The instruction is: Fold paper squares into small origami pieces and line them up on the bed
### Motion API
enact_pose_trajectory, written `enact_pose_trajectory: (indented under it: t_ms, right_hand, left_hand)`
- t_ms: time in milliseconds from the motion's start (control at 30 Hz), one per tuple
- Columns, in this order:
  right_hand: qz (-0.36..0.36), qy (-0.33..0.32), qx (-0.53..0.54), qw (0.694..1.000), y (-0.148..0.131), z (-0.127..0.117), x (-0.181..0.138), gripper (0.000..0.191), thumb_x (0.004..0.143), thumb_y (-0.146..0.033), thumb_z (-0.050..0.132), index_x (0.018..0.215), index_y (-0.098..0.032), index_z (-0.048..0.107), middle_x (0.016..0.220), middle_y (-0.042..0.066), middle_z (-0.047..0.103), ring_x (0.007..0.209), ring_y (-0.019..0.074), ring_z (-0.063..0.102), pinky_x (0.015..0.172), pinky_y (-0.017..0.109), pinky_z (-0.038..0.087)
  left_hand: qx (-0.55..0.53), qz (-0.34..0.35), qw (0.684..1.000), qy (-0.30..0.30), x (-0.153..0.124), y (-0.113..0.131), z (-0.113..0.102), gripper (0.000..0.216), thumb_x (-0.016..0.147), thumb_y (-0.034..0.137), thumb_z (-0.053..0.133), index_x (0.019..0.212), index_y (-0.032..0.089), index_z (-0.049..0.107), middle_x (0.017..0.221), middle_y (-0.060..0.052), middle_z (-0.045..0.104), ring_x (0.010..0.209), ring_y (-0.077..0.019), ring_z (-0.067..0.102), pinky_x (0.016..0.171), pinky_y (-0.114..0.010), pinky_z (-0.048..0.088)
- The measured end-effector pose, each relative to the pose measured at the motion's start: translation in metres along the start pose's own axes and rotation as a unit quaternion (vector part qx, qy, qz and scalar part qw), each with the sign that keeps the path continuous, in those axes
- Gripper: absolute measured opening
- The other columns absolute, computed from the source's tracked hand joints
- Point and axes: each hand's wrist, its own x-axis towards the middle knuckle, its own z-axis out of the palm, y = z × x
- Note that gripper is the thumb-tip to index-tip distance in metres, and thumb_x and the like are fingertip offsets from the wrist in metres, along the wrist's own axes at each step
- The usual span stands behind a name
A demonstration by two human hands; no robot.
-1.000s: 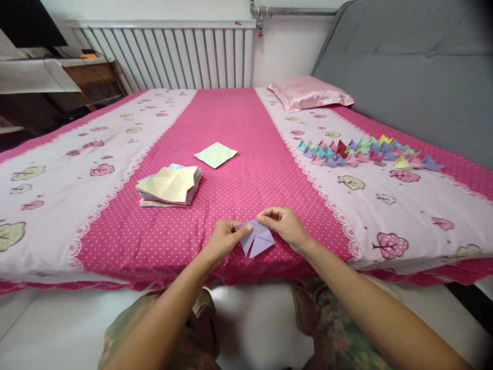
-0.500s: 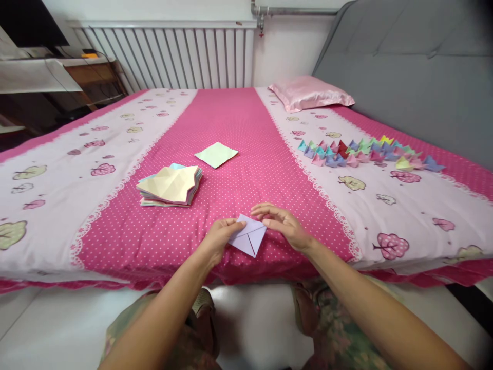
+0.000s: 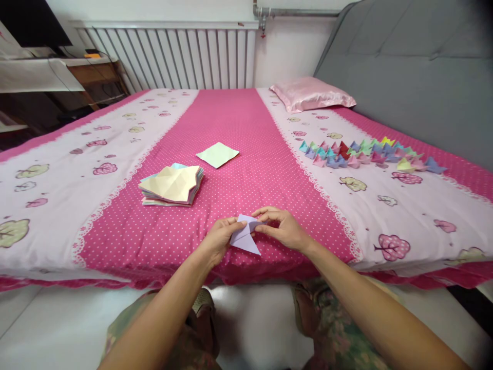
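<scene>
Lavender paper [image 3: 246,242] in the head view, partly folded, at the near edge of the bed [image 3: 234,118]: pinched on one side by the left hand [image 3: 220,239], thumb on top, and gripped at a flap between thumb and fingers of the right hand [image 3: 283,229]. Farther in, to the left, a stack of creased sheets [image 3: 169,185], cream uppermost; just beyond, a pale green sheet [image 3: 217,155]. To the right, many-coloured folded paper pieces [image 3: 364,154] in rows, near a pink pillow [image 3: 311,95].

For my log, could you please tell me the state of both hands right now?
Left hand: closed, holding the purple paper.
Right hand: closed, holding the same purple paper.
</scene>
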Motion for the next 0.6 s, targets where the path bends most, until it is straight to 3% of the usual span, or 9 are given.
enact_pose_trajectory:
  t_ms: [133,267,433,600]
  right_hand:
    - [0.07,-0.008,0.095,0.993,0.002,0.006,-0.002,0.016,0.072,-0.034,0.064,0.075,-0.018,0.064,0.074,0.003,0.066,0.07,0.015,0.062,0.068,0.03,0.048]
    - [0.125,0.016,0.183,0.975,0.005,0.011,-0.002,0.02,0.067,-0.033,0.069,0.073,-0.018,0.058,0.068,0.0,0.064,0.063,0.0136,0.062,0.062,0.027,0.048]
    - [0.131,0.072,0.175,0.973,0.007,0.011,0.0,0.028,0.058,-0.029,0.075,0.072,-0.018,0.053,0.068,-0.004,0.057,0.06,0.009,0.057,0.058,0.022,0.046]
    - [0.134,0.069,0.155,0.976,0.007,0.01,-0.001,0.028,0.06,-0.031,0.073,0.077,-0.018,0.055,0.064,-0.004,0.053,0.057,0.0081,0.053,0.055,0.021,0.043]
  left_hand:
    - [0.008,0.014,0.999,-0.047,-0.001,-0.001,-0.001,0.017,0.062,0.023,0.07,0.074,0.012,0.066,0.062,-0.003,0.065,0.049,-0.0079,0.055,0.051,-0.018,0.041]
    - [0.018,0.023,0.998,-0.057,0.0,-0.003,-0.001,0.021,0.061,0.027,0.072,0.074,0.012,0.065,0.063,-0.003,0.066,0.05,-0.0074,0.054,0.052,-0.019,0.04]
    - [0.051,0.041,0.996,-0.054,-0.001,-0.004,0.0,0.022,0.062,0.029,0.071,0.073,0.01,0.067,0.061,-0.003,0.065,0.05,-0.0067,0.052,0.052,-0.018,0.038]
    - [0.087,0.057,0.993,-0.05,-0.003,-0.001,0.003,0.03,0.058,0.027,0.074,0.083,0.012,0.068,0.072,-0.004,0.068,0.059,-0.0096,0.057,0.061,-0.021,0.042]
